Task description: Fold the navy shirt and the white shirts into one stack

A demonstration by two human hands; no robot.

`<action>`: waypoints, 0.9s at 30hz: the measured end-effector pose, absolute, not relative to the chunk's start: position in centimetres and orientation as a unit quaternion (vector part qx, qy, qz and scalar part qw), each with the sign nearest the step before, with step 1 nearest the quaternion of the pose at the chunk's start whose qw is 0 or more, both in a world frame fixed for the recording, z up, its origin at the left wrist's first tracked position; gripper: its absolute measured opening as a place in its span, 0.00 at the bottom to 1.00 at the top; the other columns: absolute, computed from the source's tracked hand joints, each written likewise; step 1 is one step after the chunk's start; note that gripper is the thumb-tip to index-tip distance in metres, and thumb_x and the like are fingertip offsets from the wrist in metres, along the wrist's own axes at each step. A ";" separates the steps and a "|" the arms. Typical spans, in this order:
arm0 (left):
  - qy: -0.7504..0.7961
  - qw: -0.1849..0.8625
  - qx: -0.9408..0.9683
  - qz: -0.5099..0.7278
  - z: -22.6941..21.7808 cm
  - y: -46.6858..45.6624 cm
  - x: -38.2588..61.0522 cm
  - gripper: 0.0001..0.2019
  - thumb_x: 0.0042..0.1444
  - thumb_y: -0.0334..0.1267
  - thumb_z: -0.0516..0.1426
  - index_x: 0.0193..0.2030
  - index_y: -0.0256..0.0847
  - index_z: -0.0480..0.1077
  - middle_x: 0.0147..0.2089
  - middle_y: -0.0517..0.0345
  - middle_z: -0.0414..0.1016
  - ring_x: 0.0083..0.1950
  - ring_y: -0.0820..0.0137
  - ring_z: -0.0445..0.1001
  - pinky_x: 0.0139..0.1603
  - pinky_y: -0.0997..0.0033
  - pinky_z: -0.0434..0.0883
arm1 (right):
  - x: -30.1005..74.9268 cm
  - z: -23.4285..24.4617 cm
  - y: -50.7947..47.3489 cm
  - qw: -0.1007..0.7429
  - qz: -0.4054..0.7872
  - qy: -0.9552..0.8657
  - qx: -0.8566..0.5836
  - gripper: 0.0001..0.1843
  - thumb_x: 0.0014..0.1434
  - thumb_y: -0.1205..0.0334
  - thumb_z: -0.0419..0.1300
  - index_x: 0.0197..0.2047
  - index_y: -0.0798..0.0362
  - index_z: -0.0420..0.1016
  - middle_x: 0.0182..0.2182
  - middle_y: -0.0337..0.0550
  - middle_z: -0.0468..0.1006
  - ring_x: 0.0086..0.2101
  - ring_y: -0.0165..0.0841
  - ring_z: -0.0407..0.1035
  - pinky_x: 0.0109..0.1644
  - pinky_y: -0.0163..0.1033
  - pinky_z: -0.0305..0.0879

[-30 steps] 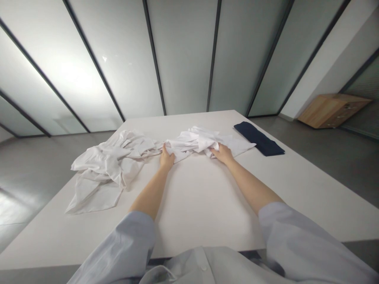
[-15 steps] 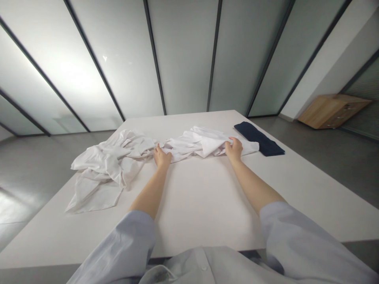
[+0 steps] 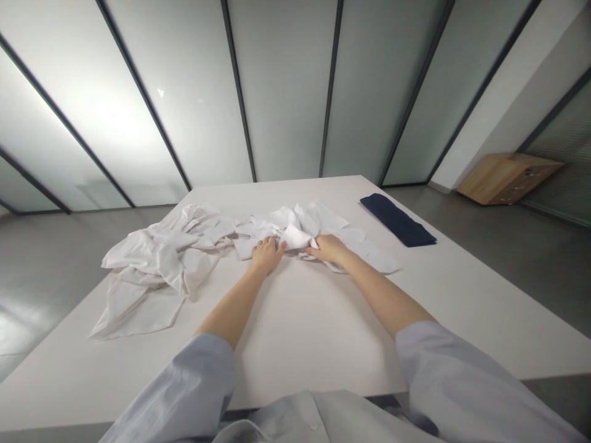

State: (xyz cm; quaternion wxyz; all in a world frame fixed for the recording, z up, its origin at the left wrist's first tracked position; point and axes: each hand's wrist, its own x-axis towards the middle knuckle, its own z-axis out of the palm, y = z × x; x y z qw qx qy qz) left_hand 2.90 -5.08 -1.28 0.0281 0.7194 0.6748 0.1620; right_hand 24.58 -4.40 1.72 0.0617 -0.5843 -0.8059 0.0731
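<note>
A crumpled white garment [image 3: 295, 231], looking like a shirt, lies across the middle of the white table [image 3: 314, 326]. My left hand [image 3: 268, 254] is on its near edge, fingers curled over the cloth and thumb to the right. A little to the right, my right hand [image 3: 331, 249] pinches a bunched fold of the same garment, its fingertips partly hidden in the cloth. One flat part [image 3: 373, 255] of the garment spreads out beyond my right wrist. To the left of my left hand rests a larger heap of white cloth [image 3: 161, 258], rumpled, its corner pointing towards me.
A folded dark navy cloth [image 3: 398, 220] lies at the table's right side. Beyond the far edge stands a frosted glass wall [image 3: 281, 92] with dark frames. A wooden cabinet [image 3: 508, 178] is on the floor at the right.
My right hand has moved left and nearer, drawing cloth into a bunch. My left hand has shifted slightly right and nearer. The garment's right end now lies flatter and closer to me.
</note>
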 end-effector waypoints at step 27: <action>0.481 0.177 0.838 0.187 -2.0 0.2 1.2 0.13 0.52 0.34 0.53 0.42 0.42 0.75 0.49 0.54 0.77 0.53 0.63 0.73 0.57 0.65 0.66 | 28.9 -2.3 0.6 0.075 0.032 -0.781 -0.619 0.26 0.69 0.50 0.46 0.63 0.53 0.66 0.66 0.53 0.60 0.65 0.41 0.53 0.64 0.50 0.52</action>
